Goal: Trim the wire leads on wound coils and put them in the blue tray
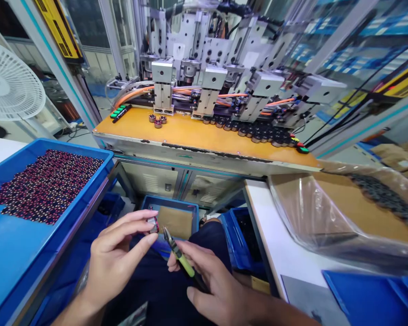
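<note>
Between the thumb and fingertips of my left hand (117,253) is a small round motor part (153,224) with a reddish edge; the fingers hide much of it. My right hand (217,278) is closed around a pair of cutting pliers (183,261) with green and black handles. The plier tips point up and left, close to the part, and look slightly parted. Whether they touch the part I cannot tell. Both hands are over my lap, in front of the orange-topped bench.
A blue tray (7,240) at left holds many small dark-and-red parts (51,185). Few similar parts (158,123) and a row of black ones (248,130) sit on the orange bench (129,131) below a machine (209,79). At right stands a plastic-lined box (313,203).
</note>
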`<state>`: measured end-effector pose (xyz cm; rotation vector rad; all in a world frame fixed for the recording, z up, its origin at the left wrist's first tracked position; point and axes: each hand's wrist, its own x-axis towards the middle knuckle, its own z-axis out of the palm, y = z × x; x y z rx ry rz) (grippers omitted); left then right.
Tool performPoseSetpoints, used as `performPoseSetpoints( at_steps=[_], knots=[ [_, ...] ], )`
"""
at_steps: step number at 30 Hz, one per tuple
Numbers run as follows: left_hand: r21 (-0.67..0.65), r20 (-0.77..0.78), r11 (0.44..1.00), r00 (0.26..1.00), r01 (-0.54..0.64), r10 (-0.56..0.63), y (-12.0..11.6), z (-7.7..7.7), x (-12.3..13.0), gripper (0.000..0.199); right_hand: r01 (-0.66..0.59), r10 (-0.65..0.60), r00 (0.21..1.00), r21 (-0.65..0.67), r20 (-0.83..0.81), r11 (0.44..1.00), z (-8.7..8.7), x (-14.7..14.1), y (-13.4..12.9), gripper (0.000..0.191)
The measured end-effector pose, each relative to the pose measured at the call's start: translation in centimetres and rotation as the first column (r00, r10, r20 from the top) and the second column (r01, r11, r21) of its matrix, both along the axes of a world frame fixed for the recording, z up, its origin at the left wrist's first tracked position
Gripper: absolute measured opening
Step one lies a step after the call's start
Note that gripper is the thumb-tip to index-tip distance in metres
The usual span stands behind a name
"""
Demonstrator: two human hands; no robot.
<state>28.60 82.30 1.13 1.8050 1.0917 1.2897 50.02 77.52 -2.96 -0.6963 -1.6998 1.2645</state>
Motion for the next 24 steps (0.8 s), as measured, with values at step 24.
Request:
performPoseSetpoints(
  at_steps=[24],
  knots=[
    [0.002,-0.019,0.999,0.999,0.034,-0.034,0.2,-0.6,-0.5,0.031,0.116,-0.106,0.991,-0.135,0.085,0.984,0.2,-0.9,0.9,0.023]
  ],
)
